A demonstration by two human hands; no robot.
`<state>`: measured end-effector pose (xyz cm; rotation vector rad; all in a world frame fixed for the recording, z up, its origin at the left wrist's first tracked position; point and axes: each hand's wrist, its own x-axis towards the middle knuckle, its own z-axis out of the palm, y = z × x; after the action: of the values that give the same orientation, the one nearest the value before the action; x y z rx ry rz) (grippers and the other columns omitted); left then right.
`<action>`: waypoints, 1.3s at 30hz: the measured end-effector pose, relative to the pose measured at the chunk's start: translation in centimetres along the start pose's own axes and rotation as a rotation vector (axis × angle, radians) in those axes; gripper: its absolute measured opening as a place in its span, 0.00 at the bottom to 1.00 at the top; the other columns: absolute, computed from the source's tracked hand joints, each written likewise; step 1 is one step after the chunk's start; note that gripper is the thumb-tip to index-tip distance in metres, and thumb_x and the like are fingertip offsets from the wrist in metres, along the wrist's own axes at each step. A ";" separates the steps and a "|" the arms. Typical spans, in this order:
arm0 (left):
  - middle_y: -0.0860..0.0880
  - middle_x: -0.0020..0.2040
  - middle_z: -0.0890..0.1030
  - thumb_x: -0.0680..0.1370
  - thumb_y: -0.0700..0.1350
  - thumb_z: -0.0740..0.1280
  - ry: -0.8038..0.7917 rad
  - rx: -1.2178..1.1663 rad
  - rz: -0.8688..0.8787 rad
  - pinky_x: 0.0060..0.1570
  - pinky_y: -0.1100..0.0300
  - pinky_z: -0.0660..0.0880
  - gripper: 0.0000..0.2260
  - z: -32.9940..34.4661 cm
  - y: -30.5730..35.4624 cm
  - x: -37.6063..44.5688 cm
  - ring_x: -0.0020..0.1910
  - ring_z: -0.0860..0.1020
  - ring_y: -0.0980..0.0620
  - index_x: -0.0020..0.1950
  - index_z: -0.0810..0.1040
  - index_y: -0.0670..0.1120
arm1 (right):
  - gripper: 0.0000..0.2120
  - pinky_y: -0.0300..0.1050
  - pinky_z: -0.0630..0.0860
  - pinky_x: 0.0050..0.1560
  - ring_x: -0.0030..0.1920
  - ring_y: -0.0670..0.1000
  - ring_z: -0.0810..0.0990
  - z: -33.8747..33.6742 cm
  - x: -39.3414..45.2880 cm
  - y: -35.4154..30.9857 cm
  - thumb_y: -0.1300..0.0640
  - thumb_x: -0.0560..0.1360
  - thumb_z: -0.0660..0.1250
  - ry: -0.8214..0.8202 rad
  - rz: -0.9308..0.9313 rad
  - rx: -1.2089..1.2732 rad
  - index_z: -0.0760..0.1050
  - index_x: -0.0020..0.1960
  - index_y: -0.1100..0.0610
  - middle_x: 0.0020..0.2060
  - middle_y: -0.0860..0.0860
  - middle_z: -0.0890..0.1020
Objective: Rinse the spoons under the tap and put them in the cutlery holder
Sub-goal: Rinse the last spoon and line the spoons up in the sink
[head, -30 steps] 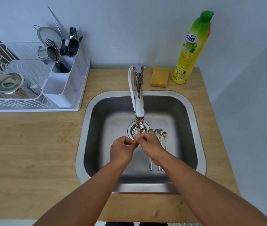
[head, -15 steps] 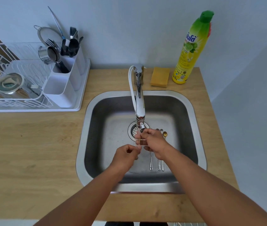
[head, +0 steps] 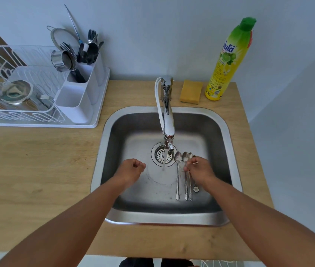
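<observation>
Wooden worktop point(head: 37, 170), pale grain; its near edge is seen at the bottom of the view. A steel sink point(head: 227, 135) is set into it.

Left hand point(head: 130, 171): held over the left part of the basin, fingers curled into a clenched grip, nothing seen in it. Half a second ago it was closer to the right hand, near the water stream; it is now well apart from it.

Right hand point(head: 199, 168): lowered over the right side of the basin, fingers bent down at the row of spoons point(head: 177, 176). A thin pale object is seen at the fingertips; whether a spoon is grasped cannot be told. Earlier this hand was raised under the spout.

The spoons are laid side by side on the sink floor, right of the drain point(head: 161, 156), bowls pointed away. A small flower-shaped handle end point(head: 196, 189) is seen just beside them.

Water is seen running from the tap point(head: 167, 122) onto the drain.

Behind the sink: a yellow sponge point(head: 191, 91), and just beside it a yellow bottle point(head: 227, 60) with green cap. Its label is printed in script not clearly legible; lime images are shown.

Far left: a white dish rack point(head: 43, 120) with a white cutlery holder point(head: 79, 101), forks and dark utensils stood in the rear compartments.

Pale blue-grey walls are met at a corner on the right.
</observation>
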<state>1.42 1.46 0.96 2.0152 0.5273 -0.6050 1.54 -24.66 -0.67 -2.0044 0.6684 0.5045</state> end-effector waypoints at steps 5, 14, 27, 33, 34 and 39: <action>0.46 0.48 0.85 0.81 0.52 0.70 -0.014 0.101 -0.008 0.54 0.52 0.80 0.10 0.3 -0.5 0.4 0.49 0.83 0.45 0.48 0.83 0.45 | 0.09 0.39 0.69 0.33 0.38 0.50 0.80 -0.4 1.2 1.1 0.62 0.81 0.65 0.090 0.028 -0.137 0.81 0.44 0.57 0.45 0.54 0.86; 0.47 0.43 0.83 0.81 0.50 0.70 -0.021 0.218 -0.032 0.49 0.55 0.78 0.10 1.2 -1.7 0.9 0.46 0.81 0.46 0.46 0.83 0.44 | 0.10 0.43 0.75 0.45 0.53 0.62 0.85 -0.3 2.8 1.5 0.65 0.82 0.64 0.151 0.115 -0.382 0.84 0.53 0.65 0.52 0.62 0.85; 0.50 0.45 0.83 0.81 0.50 0.71 0.001 0.247 0.003 0.46 0.59 0.75 0.07 1.1 -2.5 1.9 0.45 0.80 0.51 0.48 0.82 0.47 | 0.08 0.54 0.84 0.48 0.51 0.62 0.85 0.4 2.9 2.5 0.65 0.80 0.64 0.249 0.038 -0.703 0.80 0.55 0.62 0.51 0.61 0.83; 0.52 0.45 0.81 0.81 0.50 0.70 0.004 0.276 0.010 0.46 0.58 0.73 0.06 1.1 -2.8 2.0 0.44 0.78 0.53 0.46 0.80 0.49 | 0.07 0.55 0.84 0.50 0.53 0.62 0.84 0.4 3.0 2.4 0.65 0.80 0.65 0.243 0.024 -0.706 0.78 0.58 0.62 0.52 0.61 0.83; 0.52 0.45 0.81 0.81 0.50 0.70 0.002 0.283 0.009 0.46 0.58 0.73 0.06 1.2 -2.9 2.0 0.44 0.78 0.53 0.45 0.79 0.50 | 0.08 0.56 0.84 0.50 0.54 0.63 0.84 0.4 3.0 2.4 0.65 0.80 0.65 0.243 0.024 -0.694 0.77 0.58 0.62 0.53 0.61 0.83; 0.50 0.46 0.82 0.80 0.50 0.70 0.005 0.311 0.012 0.46 0.55 0.79 0.06 1.1 -3.5 1.8 0.45 0.80 0.50 0.45 0.78 0.52 | 0.09 0.53 0.82 0.48 0.53 0.63 0.83 0.5 2.4 2.4 0.59 0.82 0.63 0.249 -0.007 -0.627 0.75 0.60 0.62 0.54 0.62 0.82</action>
<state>0.54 2.39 -2.95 2.3106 0.4449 -0.7092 1.78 -25.83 -3.90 -2.6906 0.7095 0.5053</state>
